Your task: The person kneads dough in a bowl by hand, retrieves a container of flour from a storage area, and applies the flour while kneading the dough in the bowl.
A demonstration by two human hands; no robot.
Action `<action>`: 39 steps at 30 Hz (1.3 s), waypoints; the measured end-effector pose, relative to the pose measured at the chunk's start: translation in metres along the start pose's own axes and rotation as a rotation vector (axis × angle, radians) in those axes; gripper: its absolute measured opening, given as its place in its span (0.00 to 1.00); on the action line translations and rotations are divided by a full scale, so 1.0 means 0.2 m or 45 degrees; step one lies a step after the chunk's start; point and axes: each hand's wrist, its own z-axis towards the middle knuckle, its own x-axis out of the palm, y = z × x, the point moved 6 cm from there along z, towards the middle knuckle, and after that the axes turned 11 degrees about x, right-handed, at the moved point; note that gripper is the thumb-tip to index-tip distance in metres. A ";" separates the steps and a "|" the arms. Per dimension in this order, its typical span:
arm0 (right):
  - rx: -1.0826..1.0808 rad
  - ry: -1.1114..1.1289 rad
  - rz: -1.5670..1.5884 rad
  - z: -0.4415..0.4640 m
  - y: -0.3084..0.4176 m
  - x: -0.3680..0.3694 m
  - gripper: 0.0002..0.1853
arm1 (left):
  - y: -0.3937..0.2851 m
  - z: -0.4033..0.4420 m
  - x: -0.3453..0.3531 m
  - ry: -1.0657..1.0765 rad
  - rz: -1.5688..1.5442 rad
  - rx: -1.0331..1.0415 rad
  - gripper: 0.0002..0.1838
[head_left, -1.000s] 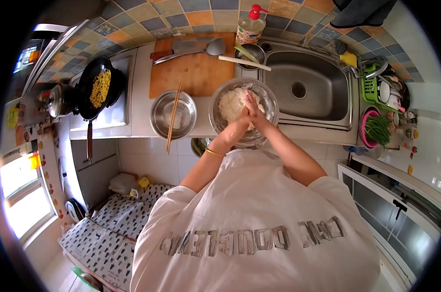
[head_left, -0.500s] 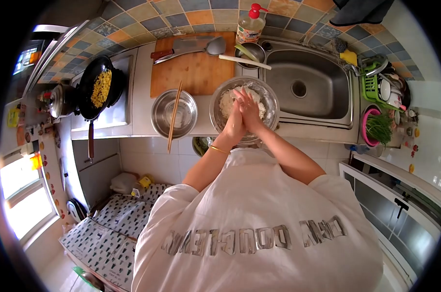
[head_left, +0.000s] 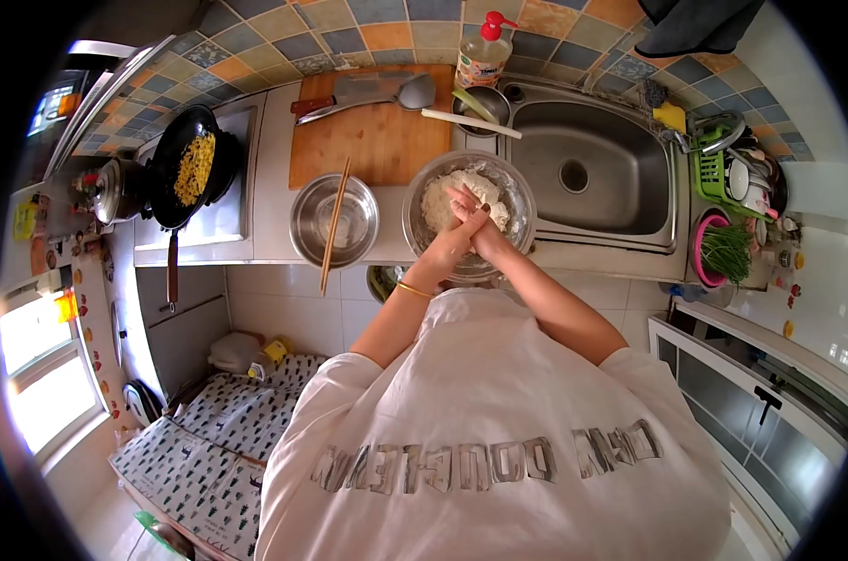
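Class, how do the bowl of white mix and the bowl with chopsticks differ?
The mix bowl looks larger than the chopstick bowl. The mix bowl holds white, lumpy mix; chopsticks lie across the chopstick bowl. The left hand and right hand are over the mix bowl, not the chopstick bowl. Both are round, open-topped bowls.

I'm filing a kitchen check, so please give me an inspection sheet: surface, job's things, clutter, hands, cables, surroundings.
Surface: pale counter with a wooden board and steel sink.
Job's things: metal bowl holding a whitish, dough-like mass.
Clutter: cleaver and metal spatula on the board; chopsticks across a second bowl.
Hands: left hand and right hand together over the metal bowl; contact with the mass unclear.
Cables: nothing seen.
Surroundings: black pan with yellow food on the stove; red-topped bottle behind the board and sink; green basket beyond the sink.
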 end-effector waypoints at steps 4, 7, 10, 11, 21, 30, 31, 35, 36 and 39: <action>0.321 0.241 0.938 -0.10 0.07 -0.05 0.28 | 0.03 0.00 -0.07 0.034 -0.083 0.062 0.34; 0.108 0.439 1.075 -0.10 0.17 -0.05 0.29 | 0.10 0.00 -0.10 0.033 -0.143 -0.017 0.30; 0.186 0.487 1.213 -0.08 0.15 -0.06 0.30 | 0.12 -0.01 -0.11 -0.018 -0.193 -0.054 0.22; 0.208 0.511 1.266 -0.08 0.14 -0.06 0.30 | 0.12 0.00 -0.11 -0.043 -0.156 -0.048 0.19; 0.415 0.579 1.476 -0.12 0.12 -0.12 0.35 | 0.14 0.02 -0.14 0.195 -0.295 0.032 0.08; 0.249 0.361 1.235 -0.10 0.11 -0.10 0.39 | 0.18 0.02 -0.10 -0.200 -0.492 0.024 0.19; 0.225 0.359 1.142 -0.09 0.12 -0.06 0.40 | 0.15 0.02 -0.05 -0.147 -0.490 0.079 0.21; 0.080 0.233 0.404 -0.04 0.08 -0.06 0.42 | 0.11 0.04 0.08 0.003 -0.474 0.147 0.29; 0.000 0.103 0.034 0.05 -0.04 -0.09 0.43 | 0.06 0.01 0.09 0.035 -0.483 0.100 0.30; -0.113 -0.144 -0.691 0.05 -0.12 -0.18 0.35 | -0.06 -0.09 0.13 -0.099 -0.347 -0.033 0.30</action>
